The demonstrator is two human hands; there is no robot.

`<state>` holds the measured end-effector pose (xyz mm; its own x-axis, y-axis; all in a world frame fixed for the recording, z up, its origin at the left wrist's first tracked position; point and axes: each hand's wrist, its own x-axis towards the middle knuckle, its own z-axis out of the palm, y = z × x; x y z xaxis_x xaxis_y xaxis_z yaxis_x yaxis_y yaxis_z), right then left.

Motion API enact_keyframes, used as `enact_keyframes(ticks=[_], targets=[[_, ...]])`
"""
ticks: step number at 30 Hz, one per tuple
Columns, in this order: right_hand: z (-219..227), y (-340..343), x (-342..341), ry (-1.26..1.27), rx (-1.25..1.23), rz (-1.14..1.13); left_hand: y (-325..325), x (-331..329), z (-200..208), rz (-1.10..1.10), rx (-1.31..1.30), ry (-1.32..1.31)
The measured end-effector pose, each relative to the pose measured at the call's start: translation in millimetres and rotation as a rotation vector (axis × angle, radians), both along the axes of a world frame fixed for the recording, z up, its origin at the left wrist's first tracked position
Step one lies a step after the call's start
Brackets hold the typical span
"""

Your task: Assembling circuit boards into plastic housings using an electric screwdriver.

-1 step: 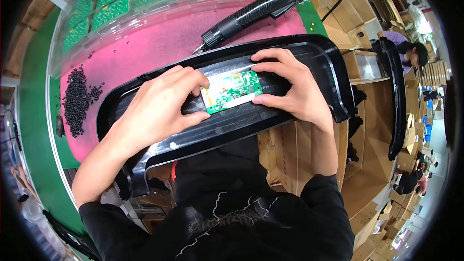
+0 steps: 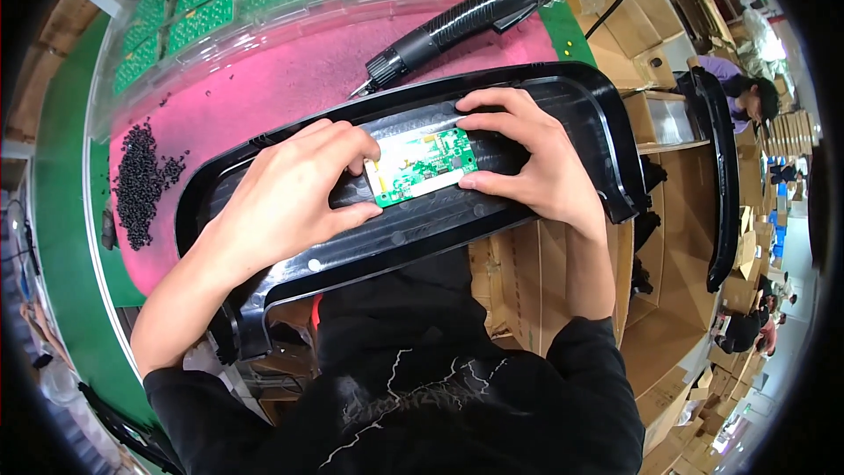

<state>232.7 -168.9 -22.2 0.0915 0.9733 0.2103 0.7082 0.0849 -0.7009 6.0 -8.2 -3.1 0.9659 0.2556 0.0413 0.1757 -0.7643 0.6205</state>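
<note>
Green table (image 2: 57, 158): runs down the left side, its pale edge strip alongside the pink mat.
Black bits (image 2: 145, 180): a loose heap at the mat's left edge, with a few scattered toward its middle; too small to tell exactly what they are.
Pink mat (image 2: 272, 79): lies on the table, its near edge partly covered by the black shell.
Clear tray (image 2: 255, 31): stands along the mat's far edge, with rows of green boards (image 2: 202, 22) inside.
Left hand (image 2: 299, 171): bent, thumb and fingers pinching the left end of the circuit board.
Black shell (image 2: 413, 227): long, with raised rims, slanting past the mat's near edge toward the person.
Circuit board (image 2: 426, 165): green, with a white strip near its near edge, at the middle of the shell between both hands; whether it touches the shell's floor cannot be told.
Screwdriver (image 2: 470, 26): black, corded, lying across the mat, tip just beside the shell's far rim.
Right hand (image 2: 527, 154): curved, thumb and fingertips pinching the board's right end.
Cardboard box (image 2: 677, 246): open, beyond the shell's right end.
Second black shell (image 2: 725, 193): upright beside the box.
Co-worker (image 2: 731, 79): purple top, near the far right.
</note>
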Motion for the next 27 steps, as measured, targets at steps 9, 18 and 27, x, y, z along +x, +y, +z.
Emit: enact_keyframes(ticks=[9, 18, 27], targets=[[-1.9, -0.2, -0.4, -0.008, 0.004, -0.015, -0.7, 0.4, -1.4, 0.013, -0.010, -0.004], [-0.9, -0.4, -1.2, -0.028, 0.001, -0.018, 1.0, -0.5, -1.2, -0.001, -0.024, -0.011], [0.9, 0.4, -1.7, -0.034, 0.008, -0.001, 3.9, -3.5, -0.1, -0.030, -0.025, -0.006]])
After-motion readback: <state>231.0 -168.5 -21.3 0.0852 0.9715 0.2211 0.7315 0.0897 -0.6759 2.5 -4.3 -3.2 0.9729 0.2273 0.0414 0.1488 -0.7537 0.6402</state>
